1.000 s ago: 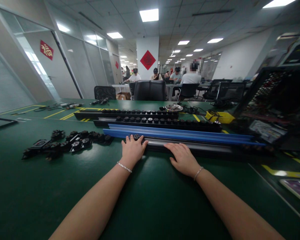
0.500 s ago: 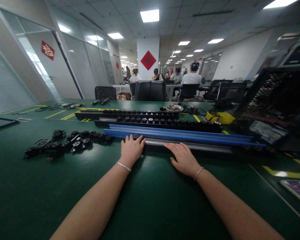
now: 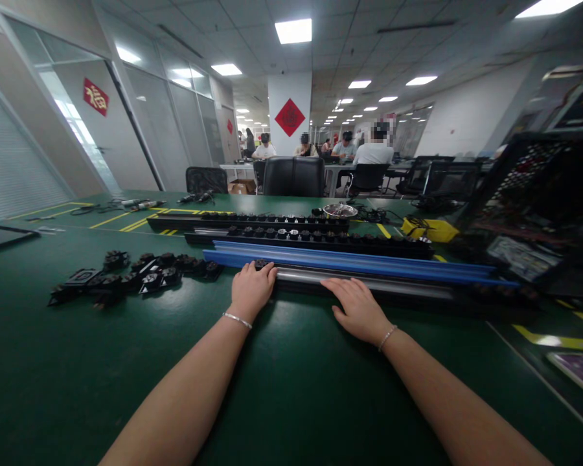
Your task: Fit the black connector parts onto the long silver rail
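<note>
My left hand (image 3: 251, 285) is closed over a small black module with a round top (image 3: 261, 264), which looks like a socket. Its fingers curl over the left end of a dark rail (image 3: 398, 287) with a shiny top strip, and hide much of the module. On the middle of that rail rest the fingertips of my right hand (image 3: 358, 309), stretched out with the thumb apart. Just behind lies a long blue rail (image 3: 350, 261). Several loose black modules (image 3: 150, 278) are heaped to the left of my left hand.
Further back, two black rails (image 3: 267, 235) carry rows of similar modules. Behind them stand a metal dish (image 3: 340, 210) and a yellow bin (image 3: 430, 230). A dark perforated case (image 3: 525, 194) rises at right. Past the green table (image 3: 291, 388) are chairs and people seated at desks.
My left hand has shifted slightly left and toward me at the rail's end, with its fingers drawn closer together. My right hand stays almost where it was on the rail.
</note>
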`<state>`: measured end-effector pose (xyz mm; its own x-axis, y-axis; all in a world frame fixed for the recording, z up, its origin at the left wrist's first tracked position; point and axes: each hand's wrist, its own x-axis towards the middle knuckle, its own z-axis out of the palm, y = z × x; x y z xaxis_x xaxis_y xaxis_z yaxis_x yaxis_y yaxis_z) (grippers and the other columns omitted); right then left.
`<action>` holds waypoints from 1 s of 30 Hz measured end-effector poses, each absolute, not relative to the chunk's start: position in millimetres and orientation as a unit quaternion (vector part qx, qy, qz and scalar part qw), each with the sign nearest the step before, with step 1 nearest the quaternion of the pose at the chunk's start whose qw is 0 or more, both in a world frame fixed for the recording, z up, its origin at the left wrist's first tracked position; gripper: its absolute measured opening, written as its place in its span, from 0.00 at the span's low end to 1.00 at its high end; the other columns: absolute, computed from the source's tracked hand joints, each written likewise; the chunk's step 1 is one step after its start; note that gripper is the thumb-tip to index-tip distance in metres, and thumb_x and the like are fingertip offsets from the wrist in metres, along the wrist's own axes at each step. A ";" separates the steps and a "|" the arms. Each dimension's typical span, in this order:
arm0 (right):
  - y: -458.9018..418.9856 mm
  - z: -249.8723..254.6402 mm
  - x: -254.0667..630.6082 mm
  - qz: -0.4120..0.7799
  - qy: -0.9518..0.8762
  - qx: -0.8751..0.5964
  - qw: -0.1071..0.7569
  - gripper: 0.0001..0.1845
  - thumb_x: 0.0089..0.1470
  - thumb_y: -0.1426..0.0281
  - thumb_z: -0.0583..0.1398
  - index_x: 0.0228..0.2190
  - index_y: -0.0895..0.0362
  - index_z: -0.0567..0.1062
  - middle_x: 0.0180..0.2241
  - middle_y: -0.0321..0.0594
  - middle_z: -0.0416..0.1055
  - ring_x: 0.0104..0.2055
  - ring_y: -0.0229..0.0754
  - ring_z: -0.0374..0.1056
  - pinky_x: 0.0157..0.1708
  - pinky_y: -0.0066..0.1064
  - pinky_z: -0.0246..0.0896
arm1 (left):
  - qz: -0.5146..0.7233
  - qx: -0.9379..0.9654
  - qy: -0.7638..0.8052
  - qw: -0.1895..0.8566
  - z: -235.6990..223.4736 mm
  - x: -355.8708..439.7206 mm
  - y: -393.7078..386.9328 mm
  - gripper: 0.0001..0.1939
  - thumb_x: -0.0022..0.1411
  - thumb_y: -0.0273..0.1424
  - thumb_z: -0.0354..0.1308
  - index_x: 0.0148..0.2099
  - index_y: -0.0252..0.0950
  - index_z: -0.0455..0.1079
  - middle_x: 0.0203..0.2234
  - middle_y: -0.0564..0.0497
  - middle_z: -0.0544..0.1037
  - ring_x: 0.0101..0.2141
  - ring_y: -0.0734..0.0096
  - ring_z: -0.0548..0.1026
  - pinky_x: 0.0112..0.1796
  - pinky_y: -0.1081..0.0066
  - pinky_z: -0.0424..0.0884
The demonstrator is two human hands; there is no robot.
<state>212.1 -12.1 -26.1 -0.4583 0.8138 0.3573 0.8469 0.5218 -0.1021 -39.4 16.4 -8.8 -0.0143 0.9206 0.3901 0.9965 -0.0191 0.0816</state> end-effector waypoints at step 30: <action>-12.7 -23.4 211.8 -0.038 -0.854 -0.488 0.173 0.30 0.50 0.73 0.51 0.57 0.53 0.62 0.57 0.41 0.63 0.59 0.44 0.57 0.61 0.48 0.42 | -0.168 -0.673 -0.707 0.136 -13.3 -52.3 21.8 0.26 0.68 0.43 0.33 0.52 0.49 0.71 0.41 0.43 0.76 0.39 0.60 0.75 0.38 0.65 0.68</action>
<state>211.8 -12.7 -23.4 -0.4629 0.8214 0.3332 0.8479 0.5200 -0.1038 -52.3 21.8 -13.3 -0.0559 0.9066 0.4182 0.9979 0.0367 0.0538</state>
